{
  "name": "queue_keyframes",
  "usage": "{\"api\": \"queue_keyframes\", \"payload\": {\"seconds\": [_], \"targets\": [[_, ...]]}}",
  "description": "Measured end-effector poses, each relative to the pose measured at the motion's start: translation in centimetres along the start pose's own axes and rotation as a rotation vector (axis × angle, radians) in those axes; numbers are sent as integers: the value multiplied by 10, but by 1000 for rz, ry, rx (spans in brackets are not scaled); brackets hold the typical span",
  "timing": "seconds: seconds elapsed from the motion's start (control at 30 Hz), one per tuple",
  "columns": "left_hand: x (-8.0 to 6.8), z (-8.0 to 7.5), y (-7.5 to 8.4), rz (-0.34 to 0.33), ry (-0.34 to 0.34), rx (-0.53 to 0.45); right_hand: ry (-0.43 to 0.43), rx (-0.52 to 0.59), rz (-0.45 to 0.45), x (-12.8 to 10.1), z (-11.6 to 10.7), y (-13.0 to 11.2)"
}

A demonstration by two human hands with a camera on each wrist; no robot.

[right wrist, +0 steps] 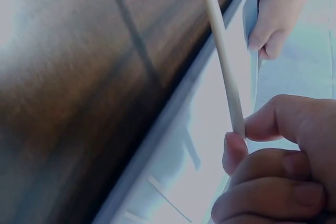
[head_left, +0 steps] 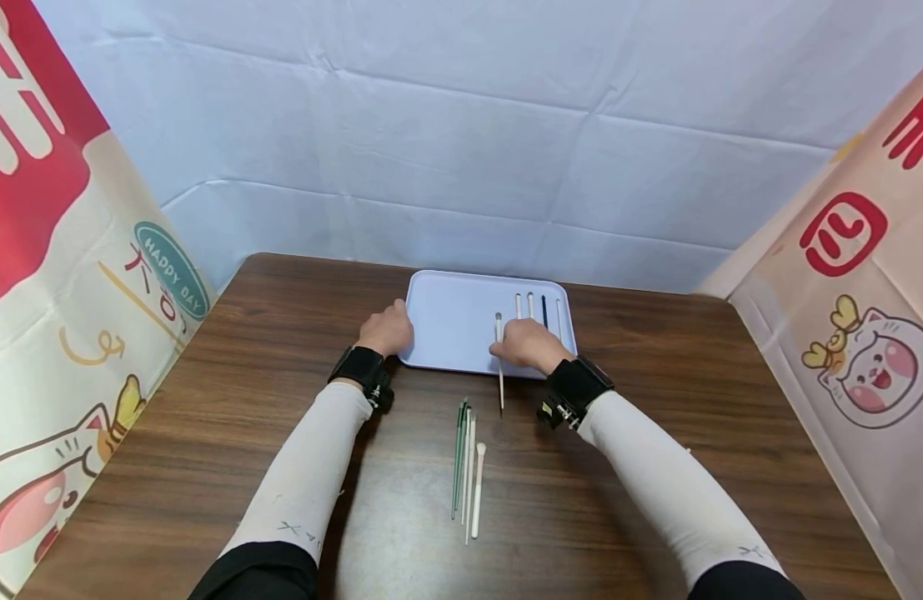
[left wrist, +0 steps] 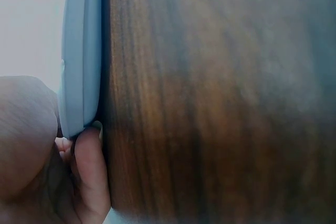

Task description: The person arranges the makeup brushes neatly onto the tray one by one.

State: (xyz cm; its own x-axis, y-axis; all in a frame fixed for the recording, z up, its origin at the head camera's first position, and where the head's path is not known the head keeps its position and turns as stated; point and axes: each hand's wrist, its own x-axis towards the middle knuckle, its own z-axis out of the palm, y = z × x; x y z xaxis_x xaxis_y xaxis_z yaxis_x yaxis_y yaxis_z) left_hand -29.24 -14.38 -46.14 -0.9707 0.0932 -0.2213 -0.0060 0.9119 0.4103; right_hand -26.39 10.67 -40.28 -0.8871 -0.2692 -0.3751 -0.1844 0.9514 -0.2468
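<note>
Currently the right hand [head_left: 531, 345] pinches a thin white brush [head_left: 499, 360] between thumb and fingertips [right wrist: 234, 151]; its shaft runs along the 12-to-6 line, bristle end over the pale tray [head_left: 446, 333], tail end past the tray's near edge, above the wooden table [head_left: 656, 350]. Left hand [head_left: 387, 328] grips the tray's rim at 9 o'clock, fingers curled under the lip, steadying it. Four more brushes [head_left: 538, 307] lie parallel in the tray toward 1 o'clock, among them one dark. A bundle of green and white brushes [head_left: 467, 467] lies on the table at 6 o'clock, apart from the tray.

Advice, as judgement: keep the pinch light, lower the brush flat and parallel to those lying at its right, leave a gap, then let go only once the whole shaft is inside the rim. Left hand should hold the tray steady.
</note>
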Motion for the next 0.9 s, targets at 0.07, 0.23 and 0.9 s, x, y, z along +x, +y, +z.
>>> {"api": "queue_keyframes", "payload": {"seconds": [0.07, 0.23, 0.9], "targets": [[-1, 0, 0, -1, -1, 0, -5, -2, 3, 3, -2, 1], [-3, -2, 2, 3, -1, -4, -7, 5, 9, 8, -6, 4], [-3, -1, 1, -2, -2, -3, 29, 3, 41, 27, -19, 14]]}}
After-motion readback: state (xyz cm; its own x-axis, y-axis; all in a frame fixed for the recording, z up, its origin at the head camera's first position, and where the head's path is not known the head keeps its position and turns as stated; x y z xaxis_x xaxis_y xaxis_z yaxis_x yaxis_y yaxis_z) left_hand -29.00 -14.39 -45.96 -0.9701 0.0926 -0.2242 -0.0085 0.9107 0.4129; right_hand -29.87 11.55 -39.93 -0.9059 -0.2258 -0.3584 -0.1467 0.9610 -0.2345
